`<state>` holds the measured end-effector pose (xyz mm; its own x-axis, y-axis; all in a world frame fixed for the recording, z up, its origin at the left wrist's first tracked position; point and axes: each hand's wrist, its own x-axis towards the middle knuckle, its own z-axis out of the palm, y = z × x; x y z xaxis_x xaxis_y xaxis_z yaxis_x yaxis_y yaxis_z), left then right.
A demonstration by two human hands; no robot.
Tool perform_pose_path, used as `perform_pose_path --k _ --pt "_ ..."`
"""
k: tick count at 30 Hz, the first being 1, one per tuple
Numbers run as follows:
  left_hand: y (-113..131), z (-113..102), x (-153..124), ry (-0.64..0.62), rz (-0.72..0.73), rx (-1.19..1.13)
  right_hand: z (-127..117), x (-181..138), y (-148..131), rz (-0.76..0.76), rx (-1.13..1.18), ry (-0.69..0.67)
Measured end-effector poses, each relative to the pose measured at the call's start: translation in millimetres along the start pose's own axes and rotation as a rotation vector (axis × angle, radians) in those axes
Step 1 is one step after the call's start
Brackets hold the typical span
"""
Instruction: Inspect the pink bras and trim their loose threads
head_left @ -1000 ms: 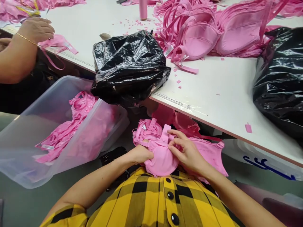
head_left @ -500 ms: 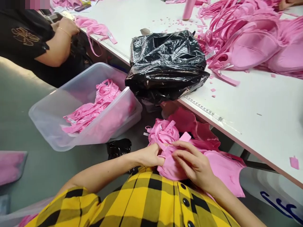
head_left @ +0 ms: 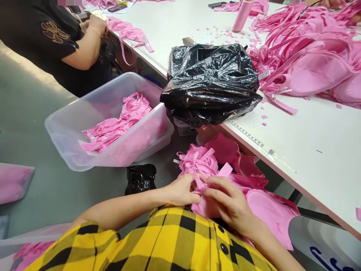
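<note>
Close to my yellow checked shirt, a pink bra (head_left: 207, 207) lies between my two hands. My left hand (head_left: 183, 190) is closed around its left side, with thumb and fingers pinching the fabric. From the other side, my right hand (head_left: 229, 199) has its fingertips bent onto a pink strap (head_left: 198, 175) that rises between the hands. Exactly what the right fingertips grip is partly hidden. A bunched heap of pink bras (head_left: 199, 158) sits just beyond my hands, and a smooth pink cup (head_left: 266, 210) shows beside my right wrist.
A clear plastic bin (head_left: 64, 145) with pink bras stands at left. A black plastic bag (head_left: 211, 94) overhangs the white table's edge (head_left: 304, 173). Many pink bras (head_left: 318, 71) and a pink thread cone (head_left: 242, 17) lie farther back. A person in black (head_left: 81, 52) works at upper left.
The whole view has shifted, so the table and bin appear farther right. The strap between my hands now stands up more clearly, with my right fingertips against it. Both hands stay on the bra.
</note>
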<state>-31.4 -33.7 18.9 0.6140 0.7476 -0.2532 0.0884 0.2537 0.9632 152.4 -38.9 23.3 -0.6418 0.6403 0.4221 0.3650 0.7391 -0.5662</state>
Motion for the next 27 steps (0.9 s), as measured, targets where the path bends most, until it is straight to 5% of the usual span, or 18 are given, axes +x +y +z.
perform_pose_path --k 5,9,13,20,25,27 --pt "2 -1 -4 0.031 0.067 0.005 3 3 -1 -0.076 -0.043 -0.010" --pt "6 -8 -17 0.226 -0.126 -0.125 3 -5 4 -0.022 -0.095 0.037" --pt "2 -8 -23 0.146 -0.256 -0.165 6 -6 2 -0.048 -0.117 0.068" --pt "-5 12 -5 0.101 -0.050 0.019 6 8 -12 -0.131 0.012 0.068" --pt "-16 16 6 0.215 -0.079 -0.169 -12 -18 -14 0.138 -0.087 0.264" --pt "-16 16 7 0.242 -0.119 -0.206 -14 -26 -18 0.248 -0.054 0.215"
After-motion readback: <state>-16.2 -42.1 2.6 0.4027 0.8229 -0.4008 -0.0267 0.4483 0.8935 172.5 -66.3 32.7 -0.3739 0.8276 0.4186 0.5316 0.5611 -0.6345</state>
